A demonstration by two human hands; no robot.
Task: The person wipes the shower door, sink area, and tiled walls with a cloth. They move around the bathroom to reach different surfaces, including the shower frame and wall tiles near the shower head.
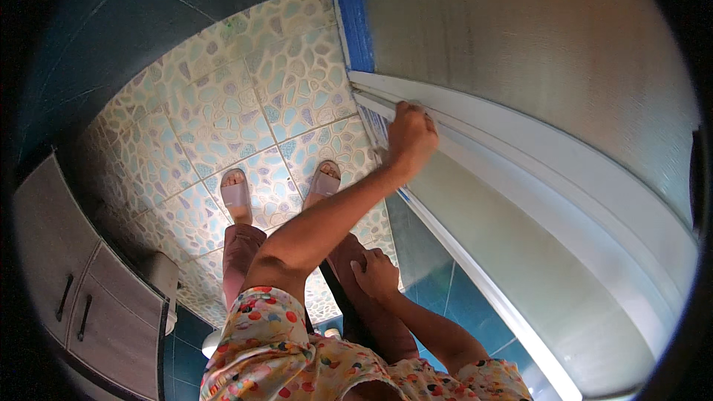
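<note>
My left hand (413,139) reaches across to the right, its fingers curled closed against the white rail (475,108) of a frosted shower door. Whatever the fingers may hold is hidden. My right hand (377,275) lies on the thigh of my maroon trousers (353,252), fingers stretched out and nothing in them. The frosted door panel (520,30) rises beyond the rail. A second frosted panel (512,245) and its white lower frame edge (486,297) run down the right side.
Pebble-patterned tiles (223,104) cover the floor, where my feet stand in mauve slippers (236,193). A grey cabinet (111,312) with black handles stands at lower left, beside a pale bin-like box (162,275). Dark blue tiled wall (148,15) borders the far left.
</note>
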